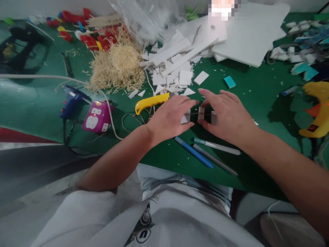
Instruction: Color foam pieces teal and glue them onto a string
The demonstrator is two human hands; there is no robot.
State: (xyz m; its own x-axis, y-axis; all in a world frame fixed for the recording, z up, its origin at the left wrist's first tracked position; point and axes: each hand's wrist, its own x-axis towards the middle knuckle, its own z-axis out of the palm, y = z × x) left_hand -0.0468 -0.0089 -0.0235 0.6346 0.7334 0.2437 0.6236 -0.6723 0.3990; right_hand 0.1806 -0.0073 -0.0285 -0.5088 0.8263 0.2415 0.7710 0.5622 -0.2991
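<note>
My left hand (168,115) is closed around a small white foam block (185,117), thumb below and fingers above. Opposite it, my right hand (228,113) curls around a second white foam block (201,113), with a third pale block (214,118) tucked nearer its palm. A thin dark line, wire or thread, runs between the blocks across the gap. Just beyond my left wrist lies a yellow utility knife (151,102). Below the hands rest a blue pen (194,152), a grey pen (215,160) and a white pen with a green end (217,146).
White foam offcuts (185,77) and large foam sheets (246,37) lie at the back, beside a heap of thin wooden sticks (120,65). A purple power socket (98,116) and blue glue gun (73,99) stand left; a yellow glue gun (317,109) is far right.
</note>
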